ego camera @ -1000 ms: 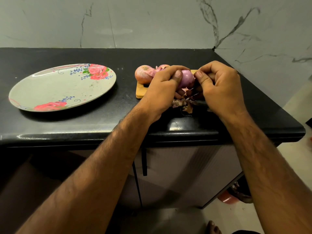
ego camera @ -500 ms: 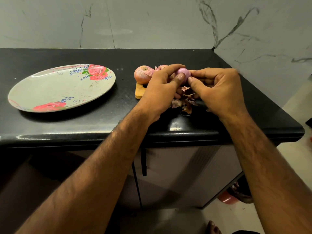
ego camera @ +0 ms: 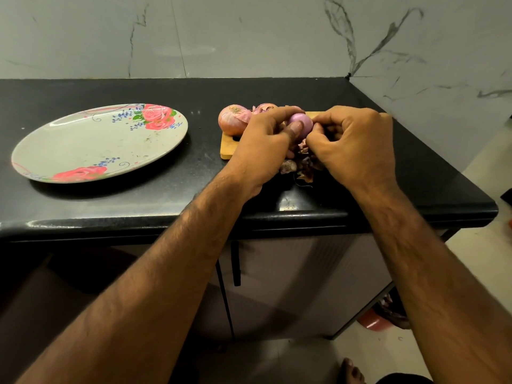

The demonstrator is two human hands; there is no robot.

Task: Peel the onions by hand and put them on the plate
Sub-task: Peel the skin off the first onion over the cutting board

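Rotated in the grip since a second ago: small glossy purple onion [ego camera: 300, 123] now tucked deeper into the left hand [ego camera: 266, 142], with the thumb laid across its near face and less of the bulb showing than before. Held by curled left fingers just above the small wooden chopping board [ego camera: 228, 149]. Closed in with the right hand [ego camera: 357, 145] at the bulb's lower right, fingers curled and pinching there; skin scrap or root end, can't tell. Reads as last-bit cleanup, not a fresh peel.

Unchanged: large papery pink unpeeled onion [ego camera: 234, 119] and second unpeeled onion [ego camera: 264, 108] at the board's far left; heap of dry purple-brown peel scraps [ego camera: 302, 167] on the black stone tabletop [ego camera: 166, 195] under the hands. Nothing yet on the oval white floral plate [ego camera: 83, 151], well apart to the left.

Likely next: release right, carry left to the plate.
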